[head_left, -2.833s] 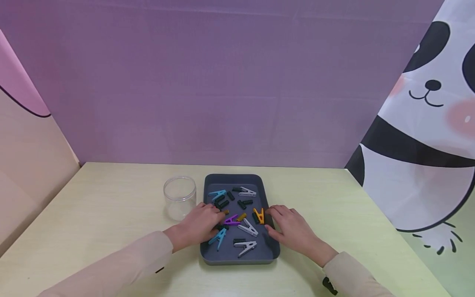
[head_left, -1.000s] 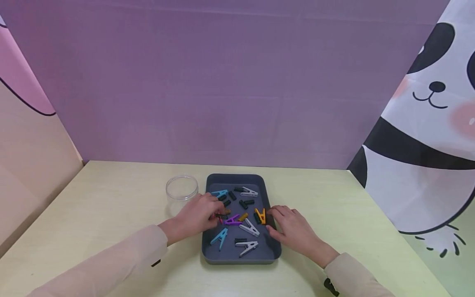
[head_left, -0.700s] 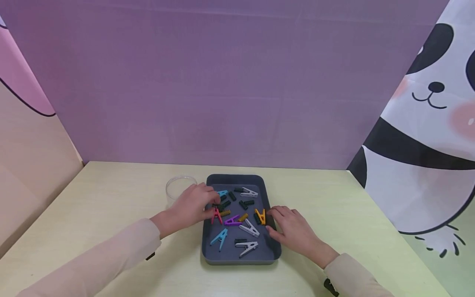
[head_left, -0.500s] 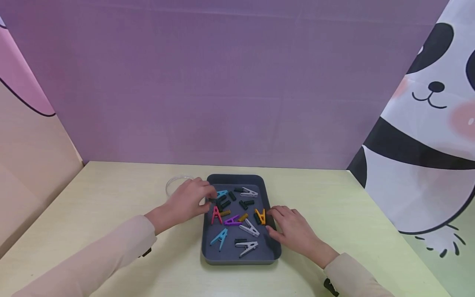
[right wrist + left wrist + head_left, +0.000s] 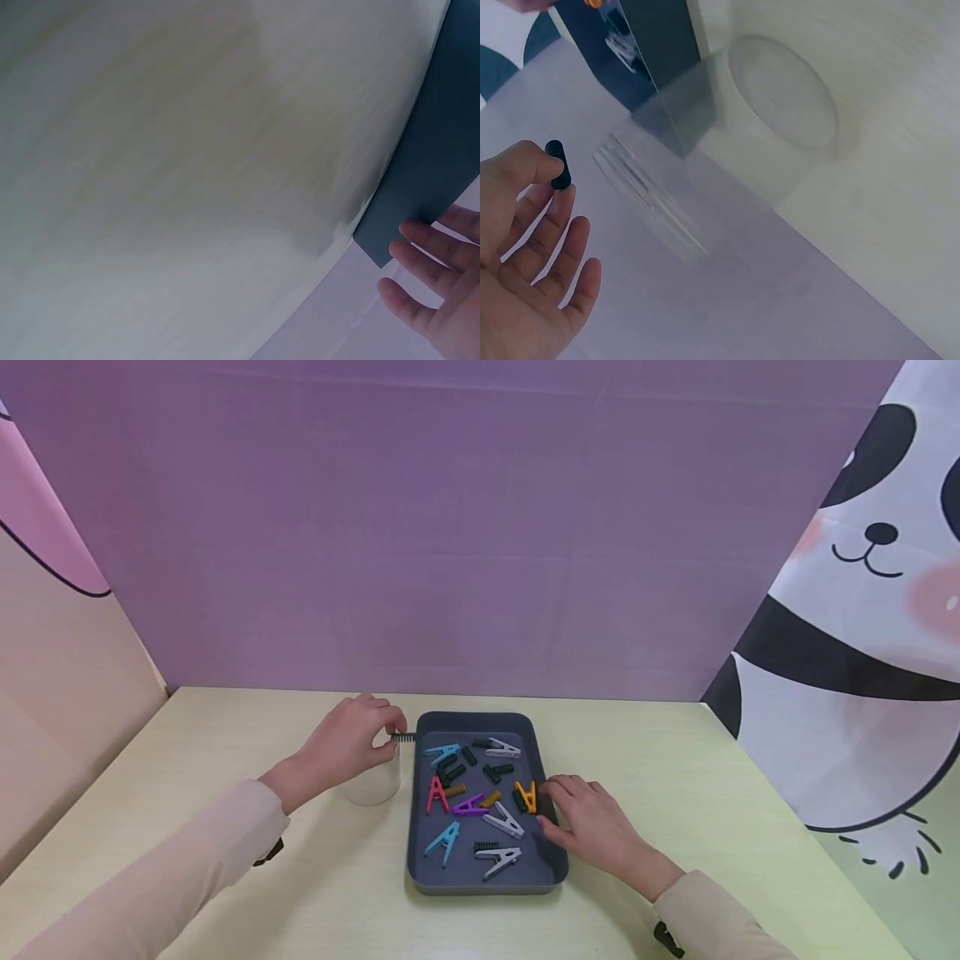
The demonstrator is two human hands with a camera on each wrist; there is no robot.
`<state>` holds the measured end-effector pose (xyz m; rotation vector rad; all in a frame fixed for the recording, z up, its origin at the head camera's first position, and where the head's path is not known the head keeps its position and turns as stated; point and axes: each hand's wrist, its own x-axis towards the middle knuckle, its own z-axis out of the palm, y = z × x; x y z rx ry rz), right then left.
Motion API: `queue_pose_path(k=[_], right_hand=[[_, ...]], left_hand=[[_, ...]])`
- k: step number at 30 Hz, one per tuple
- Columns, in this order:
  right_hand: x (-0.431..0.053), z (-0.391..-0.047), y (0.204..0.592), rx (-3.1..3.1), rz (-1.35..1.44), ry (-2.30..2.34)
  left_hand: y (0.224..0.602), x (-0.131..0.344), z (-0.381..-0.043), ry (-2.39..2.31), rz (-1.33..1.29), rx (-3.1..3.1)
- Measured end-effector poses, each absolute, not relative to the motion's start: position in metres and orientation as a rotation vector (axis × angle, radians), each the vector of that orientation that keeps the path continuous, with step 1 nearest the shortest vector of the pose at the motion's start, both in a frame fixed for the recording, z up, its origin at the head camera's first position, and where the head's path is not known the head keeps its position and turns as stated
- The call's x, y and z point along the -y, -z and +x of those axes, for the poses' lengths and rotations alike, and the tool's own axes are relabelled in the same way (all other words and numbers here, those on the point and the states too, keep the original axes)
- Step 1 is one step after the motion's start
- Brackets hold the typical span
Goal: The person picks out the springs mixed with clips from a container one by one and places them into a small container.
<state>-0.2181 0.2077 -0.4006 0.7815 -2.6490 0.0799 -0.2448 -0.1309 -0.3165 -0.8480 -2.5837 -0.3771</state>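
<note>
looked like a staged recording booth, not a lived-in room: pale yellow-green table (image 5: 675, 760) boxed in w/ plain purple backdrop (image 5: 450, 527), pink/beige panel (image 5: 52, 635) on left & panda-print cloth (image 5: 847, 635) on right. only small props on top, e.g. grey tray (image 5: 480, 887) of coloured clips, clear jar (image 5: 371, 785).

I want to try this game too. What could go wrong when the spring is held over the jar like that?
The left hand pinches the small black spring by one end only, beside the jar rim, so it might slip and land on the table. The hand could also knock the light jar over. The right hand rests on the tray edge, which probably keeps it steady.
</note>
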Motion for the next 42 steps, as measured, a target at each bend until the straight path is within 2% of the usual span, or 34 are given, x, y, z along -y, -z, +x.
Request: queue_pose_path(k=[14,42], right_hand=[[-0.206,-0.216,0.401,2.673,0.764,-0.077],[-0.207,-0.216,0.400,2.653,0.779,-0.066]], left_hand=[[0.321,0.160,-0.256,0.351,-0.742,2.638],[0.338,0.164,-0.268,0.305,-0.705,2.707]])
